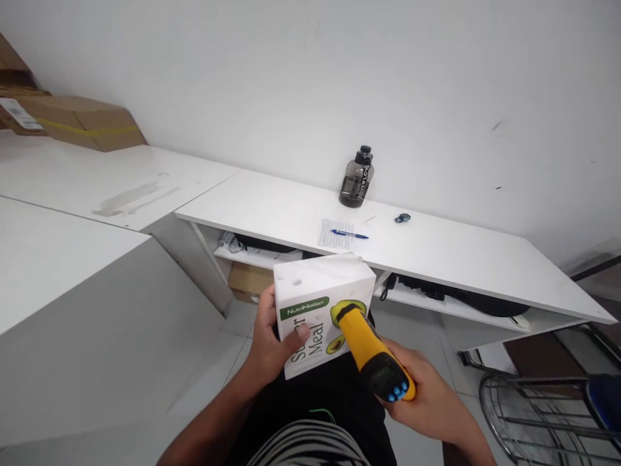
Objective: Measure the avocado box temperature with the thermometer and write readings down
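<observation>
A white box [291, 291] with a green NutriMotion label and avocado pictures is tilted in front of my body. My left hand [269, 346] grips its left side, the thumb lying across the printed front. In my right hand [420, 388] is a yellow handheld scanner [361, 343], its fingers wrapped around the grip below. The scanner has a black rear panel with a small display and several blue buttons. Its front end overlaps the avocado pictures; whether it touches the box cannot be told.
Ahead stands a white desk [272, 197] with a dark water bottle [356, 178], a printed sheet [332, 241], a blue pen [352, 234] and a small dark item [402, 218]. Cardboard boxes [101, 120] sit far left. A metal rack-like frame [533, 414] is at lower right.
</observation>
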The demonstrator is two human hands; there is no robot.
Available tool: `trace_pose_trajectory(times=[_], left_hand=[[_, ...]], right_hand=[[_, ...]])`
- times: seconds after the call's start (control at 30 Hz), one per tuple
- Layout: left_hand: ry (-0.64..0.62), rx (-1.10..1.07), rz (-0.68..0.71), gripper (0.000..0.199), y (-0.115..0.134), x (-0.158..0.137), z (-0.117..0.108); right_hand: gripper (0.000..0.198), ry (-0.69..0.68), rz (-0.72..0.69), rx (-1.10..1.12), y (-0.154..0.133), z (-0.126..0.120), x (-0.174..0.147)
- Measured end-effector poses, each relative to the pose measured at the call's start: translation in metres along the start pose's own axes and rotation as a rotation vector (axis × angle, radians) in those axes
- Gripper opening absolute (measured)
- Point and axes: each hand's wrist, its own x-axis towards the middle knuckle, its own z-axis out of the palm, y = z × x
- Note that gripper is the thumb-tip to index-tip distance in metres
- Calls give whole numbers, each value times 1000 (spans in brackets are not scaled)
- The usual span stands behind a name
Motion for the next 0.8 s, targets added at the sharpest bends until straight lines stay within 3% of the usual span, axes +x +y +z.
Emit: trace_pose_trajectory(times=[0.1,0.2,0.3,0.4,0.5,0.63,0.8], left_hand=[[46,19,2,83,6,-6,7],[116,11,-6,83,14,-13,18],[140,17,3,84,14,-13,20],[193,79,91,83,8,7,9],[272,234,241,79,7,56,-4],[330,383,509,83,11,156,4],[362,445,649,84,-6,273,20]], right_hand=[[54,-10,31,2,-2,0,-7],[46,-16,73,81,3,-1,-14],[35,-73,86,366,17,4,-15],[51,-61,6,601,31,13,-4],[57,178,-81,599,34,19,19],[56,621,-140,488,28,12,56],[53,864,-56,454,26,-3,85]])
